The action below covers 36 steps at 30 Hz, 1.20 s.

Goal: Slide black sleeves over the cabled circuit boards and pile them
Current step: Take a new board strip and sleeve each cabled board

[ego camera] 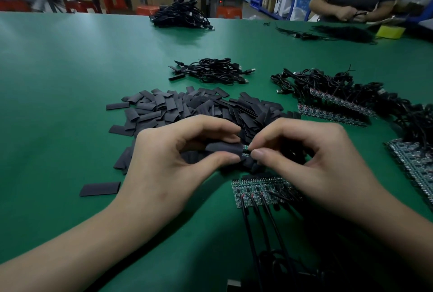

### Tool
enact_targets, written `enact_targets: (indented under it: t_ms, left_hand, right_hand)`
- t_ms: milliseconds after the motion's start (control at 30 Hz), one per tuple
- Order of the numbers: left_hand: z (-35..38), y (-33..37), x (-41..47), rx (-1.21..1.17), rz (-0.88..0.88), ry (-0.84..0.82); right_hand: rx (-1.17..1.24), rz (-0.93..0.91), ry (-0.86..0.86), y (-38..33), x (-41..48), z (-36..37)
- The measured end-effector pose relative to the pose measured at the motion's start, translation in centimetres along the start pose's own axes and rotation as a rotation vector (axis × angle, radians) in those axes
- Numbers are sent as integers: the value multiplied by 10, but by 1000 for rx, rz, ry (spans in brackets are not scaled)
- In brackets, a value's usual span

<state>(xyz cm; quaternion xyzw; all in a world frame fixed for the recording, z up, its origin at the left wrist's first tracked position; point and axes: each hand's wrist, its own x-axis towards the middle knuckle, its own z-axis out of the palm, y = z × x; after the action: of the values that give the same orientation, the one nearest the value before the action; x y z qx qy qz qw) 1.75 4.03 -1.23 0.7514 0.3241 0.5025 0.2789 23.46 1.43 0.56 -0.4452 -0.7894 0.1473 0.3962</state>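
One piece under way above the green counter (58, 80): pinches a flat black soft sleeve (222, 148) in the left hand (164, 162) grip, a small green cabled circuit board (245, 151) in the right hand (311, 162) grip, partly inside. Small sleeved-cable pile (210, 72) behind; likely most bare board rows (257, 191) left.

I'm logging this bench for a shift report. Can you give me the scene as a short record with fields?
surface: green table
left hand: pinches a black sleeve
right hand: pinches a board at the sleeve's mouth
progress: a bit of the board shows, so it is not fully covered
sleeve pile: loose, just beyond the hands
board row: cabled, bare, under the right hand
cable pile: beyond the sleeve pile
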Motion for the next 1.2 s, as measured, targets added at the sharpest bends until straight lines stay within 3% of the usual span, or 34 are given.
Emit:
enact_targets:
  t_ms: [433, 733, 1200]
  left_hand:
    - [2, 5, -1, -171, -86, 23]
    - [3, 6, -2, -13, 13, 22]
    - [3, 1, -1, -58, 8, 24]
  right_hand:
    - [-162, -138, 99, -5, -1, 1]
    - [-70, -64, 94, -7, -3, 7]
    - [123, 85, 62, -10, -3, 9]
